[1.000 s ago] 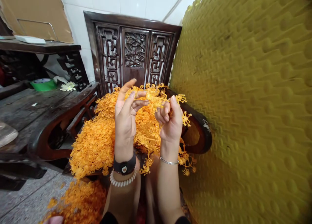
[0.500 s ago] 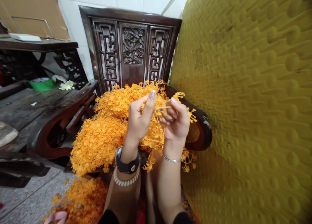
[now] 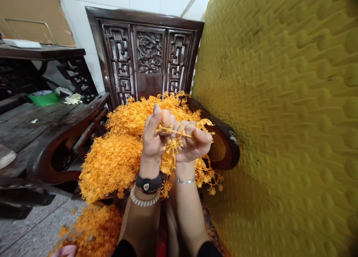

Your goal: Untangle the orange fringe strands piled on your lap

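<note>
Head view: mid-frame, the left hand [image 3: 152, 141] has its fingers curled on one end of an orange sprig [image 3: 173, 145]; the right hand [image 3: 195, 149] pinches the stem [image 3: 183, 134] farther right, so both are grasping it; the stem looks thin, and an uneven pull could snap it; its spiky ends hang over the pile [image 3: 112, 163], where they could snag; a slack pinch could drop it among like pieces, or down to the heap [image 3: 95, 227] at lower left.
</note>
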The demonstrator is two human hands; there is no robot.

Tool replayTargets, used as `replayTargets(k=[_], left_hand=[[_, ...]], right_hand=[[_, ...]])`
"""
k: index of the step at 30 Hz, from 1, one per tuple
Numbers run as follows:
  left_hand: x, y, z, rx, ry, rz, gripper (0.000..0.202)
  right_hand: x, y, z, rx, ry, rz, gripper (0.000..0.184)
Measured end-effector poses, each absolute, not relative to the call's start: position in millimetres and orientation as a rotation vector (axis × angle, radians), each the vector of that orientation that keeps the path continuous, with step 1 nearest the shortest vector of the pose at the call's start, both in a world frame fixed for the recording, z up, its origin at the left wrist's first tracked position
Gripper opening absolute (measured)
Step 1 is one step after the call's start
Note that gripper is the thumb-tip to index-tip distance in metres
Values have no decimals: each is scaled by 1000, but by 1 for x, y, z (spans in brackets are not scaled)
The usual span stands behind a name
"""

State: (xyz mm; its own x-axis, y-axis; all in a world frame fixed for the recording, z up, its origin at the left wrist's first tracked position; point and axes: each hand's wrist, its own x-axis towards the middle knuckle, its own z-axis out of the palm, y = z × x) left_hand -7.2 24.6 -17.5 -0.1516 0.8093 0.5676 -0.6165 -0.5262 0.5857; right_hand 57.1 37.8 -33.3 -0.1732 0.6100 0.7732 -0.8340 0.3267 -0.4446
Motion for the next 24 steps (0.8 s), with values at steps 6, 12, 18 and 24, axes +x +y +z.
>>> replayTargets(k=[6,12,18,24], left_hand=[[-6,16,-13,1078,169,1852,51],[-29,32,-18,878,115,1989,45],[-19,34,-17,953,47,1753,28],[-1,27,-13,1108,298,1749,19]], right_hand=[[49,32,-31,540,-1150,1408,43],[66,38,-22,1093,-712,1469,40],[87,41,-11,-3,-942,1365,45],[78,33,-9,-373,-1074,1161,34]])
